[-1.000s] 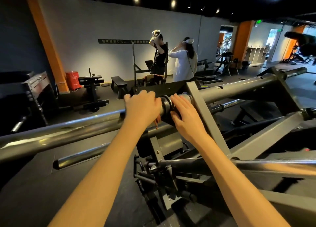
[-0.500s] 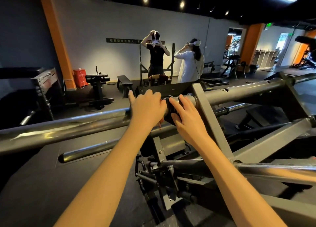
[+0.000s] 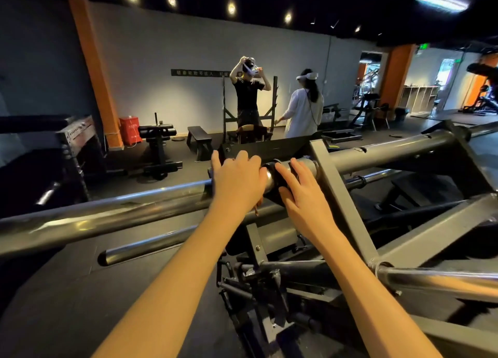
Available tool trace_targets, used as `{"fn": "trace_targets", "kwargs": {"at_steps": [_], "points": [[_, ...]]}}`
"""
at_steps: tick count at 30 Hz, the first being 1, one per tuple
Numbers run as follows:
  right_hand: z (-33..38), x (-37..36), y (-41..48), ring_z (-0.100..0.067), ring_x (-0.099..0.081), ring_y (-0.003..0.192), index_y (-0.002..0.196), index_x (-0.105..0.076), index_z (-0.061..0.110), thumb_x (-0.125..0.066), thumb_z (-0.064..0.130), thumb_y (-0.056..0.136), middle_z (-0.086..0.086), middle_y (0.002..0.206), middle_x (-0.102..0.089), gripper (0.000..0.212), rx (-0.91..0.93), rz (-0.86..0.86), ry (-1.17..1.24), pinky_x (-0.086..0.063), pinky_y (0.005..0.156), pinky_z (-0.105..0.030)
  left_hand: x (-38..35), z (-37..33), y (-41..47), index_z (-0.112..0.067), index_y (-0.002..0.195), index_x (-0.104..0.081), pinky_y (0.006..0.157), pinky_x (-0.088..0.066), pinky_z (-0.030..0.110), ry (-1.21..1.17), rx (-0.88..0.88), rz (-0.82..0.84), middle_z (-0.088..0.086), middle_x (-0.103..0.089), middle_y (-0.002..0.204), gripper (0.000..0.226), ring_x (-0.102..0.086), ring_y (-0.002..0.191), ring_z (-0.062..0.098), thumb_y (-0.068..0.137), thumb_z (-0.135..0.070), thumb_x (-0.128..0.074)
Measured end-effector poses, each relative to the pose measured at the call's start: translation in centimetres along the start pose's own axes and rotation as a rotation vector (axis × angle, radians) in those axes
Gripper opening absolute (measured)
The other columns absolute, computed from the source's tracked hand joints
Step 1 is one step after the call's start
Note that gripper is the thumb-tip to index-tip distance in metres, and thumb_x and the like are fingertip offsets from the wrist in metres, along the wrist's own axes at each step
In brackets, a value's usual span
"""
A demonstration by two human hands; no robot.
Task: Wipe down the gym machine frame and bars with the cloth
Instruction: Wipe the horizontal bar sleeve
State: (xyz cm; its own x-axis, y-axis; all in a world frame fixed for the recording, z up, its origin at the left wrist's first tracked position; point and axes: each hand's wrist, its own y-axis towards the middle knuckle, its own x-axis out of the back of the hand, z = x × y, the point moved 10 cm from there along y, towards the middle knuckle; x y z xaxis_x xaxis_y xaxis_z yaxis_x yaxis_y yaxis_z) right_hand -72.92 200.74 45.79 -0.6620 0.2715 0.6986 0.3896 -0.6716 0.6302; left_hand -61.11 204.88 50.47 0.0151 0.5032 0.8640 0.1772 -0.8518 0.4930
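mid-wipe on the bar (image 3: 107, 217), the left hand (image 3: 237, 179) curls over it with only a brownish scrap of cloth (image 3: 257, 209) peeking beneath, the right hand (image 3: 301, 193) rests flat-fingered on the collar (image 3: 270, 178), and the next move likely calls for sliding the cloth along toward the frame (image 3: 336, 195).

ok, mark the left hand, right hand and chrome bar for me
left hand (image 3: 237, 181): head view, back of the hand.
right hand (image 3: 303, 193): head view, back of the hand.
chrome bar (image 3: 107, 217): head view, bare shaft left of the left hand.
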Motion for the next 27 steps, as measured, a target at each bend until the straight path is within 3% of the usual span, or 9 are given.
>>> {"fn": "trace_targets", "kwargs": {"at_steps": [4, 8, 15, 18, 23, 27], "points": [[-0.2, 0.0, -0.1, -0.023, -0.014, 0.147, 0.149, -0.03, 0.028, -0.051, 0.02, 0.098, -0.007, 0.159, -0.02, 0.056, -0.029, 0.001, 0.003, -0.023, 0.117, -0.048, 0.3, 0.4, -1.1, -0.022, 0.124, -0.053, 0.118, -0.01, 0.056, 0.018, -0.039, 0.041, 0.001, -0.053, 0.119, 0.032, -0.056, 0.111, 0.022, 0.103, -0.035, -0.035], [-0.4, 0.1, 0.0, -0.023, -0.015, 0.147, 0.149, -0.032, 0.027, -0.051, 0.019, 0.098, -0.007, 0.158, -0.021, 0.055, -0.039, 0.0, 0.012, -0.023, 0.118, -0.048, 1.2, 4.1, -3.0, -0.025, 0.122, -0.053, 0.119, -0.01, 0.054, 0.067, 0.003, -0.053, -0.003, -0.053, 0.117, 0.031, -0.056, 0.107, 0.018, 0.101, -0.038, -0.033], [-0.1, 0.0, -0.4, -0.019, -0.01, 0.147, 0.15, -0.03, 0.029, -0.047, 0.02, 0.1, -0.005, 0.159, -0.018, 0.053, -0.048, -0.049, 0.033, -0.014, 0.114, -0.034, -0.4, -0.9, -0.1, -0.019, 0.116, -0.057, 0.117, -0.008, 0.059, 0.008, -0.006, 0.01, 0.003, -0.057, 0.114, 0.034, -0.058, 0.107, 0.025, 0.102, -0.039, -0.033], [-0.1, -0.1, -0.3, -0.02, -0.012, 0.147, 0.149, -0.03, 0.03, -0.047, 0.022, 0.1, -0.005, 0.159, -0.019, 0.053, -0.035, -0.046, 0.051, -0.015, 0.115, -0.035, 0.9, 1.3, -1.7, -0.022, 0.117, -0.056, 0.118, -0.008, 0.059, 0.017, -0.004, -0.027, -0.001, -0.056, 0.111, 0.031, -0.058, 0.106, 0.021, 0.102, -0.038, -0.036], [-0.1, -0.4, -0.1, -0.026, -0.018, 0.146, 0.149, -0.032, 0.027, -0.052, 0.021, 0.097, -0.01, 0.158, -0.021, 0.056, -0.016, -0.067, 0.033, -0.02, 0.117, -0.044, 3.5, 7.3, -5.5, -0.022, 0.112, -0.062, 0.118, -0.008, 0.056, 0.021, 0.115, -0.26, -0.002, -0.061, 0.102, 0.03, -0.061, 0.093, 0.021, 0.098, -0.036, -0.04], [0.0, -0.4, -0.2, -0.03, -0.021, 0.145, 0.148, -0.035, 0.023, -0.054, 0.019, 0.096, -0.014, 0.156, -0.024, 0.055, 0.005, -0.109, 0.055, -0.022, 0.116, -0.047, 1.1, 2.2, -2.6, -0.022, 0.112, -0.06, 0.119, -0.002, 0.051, -0.001, 0.117, -0.17, -0.001, -0.06, 0.108, 0.032, -0.059, 0.101, 0.022, 0.099, -0.038, -0.036]]}}
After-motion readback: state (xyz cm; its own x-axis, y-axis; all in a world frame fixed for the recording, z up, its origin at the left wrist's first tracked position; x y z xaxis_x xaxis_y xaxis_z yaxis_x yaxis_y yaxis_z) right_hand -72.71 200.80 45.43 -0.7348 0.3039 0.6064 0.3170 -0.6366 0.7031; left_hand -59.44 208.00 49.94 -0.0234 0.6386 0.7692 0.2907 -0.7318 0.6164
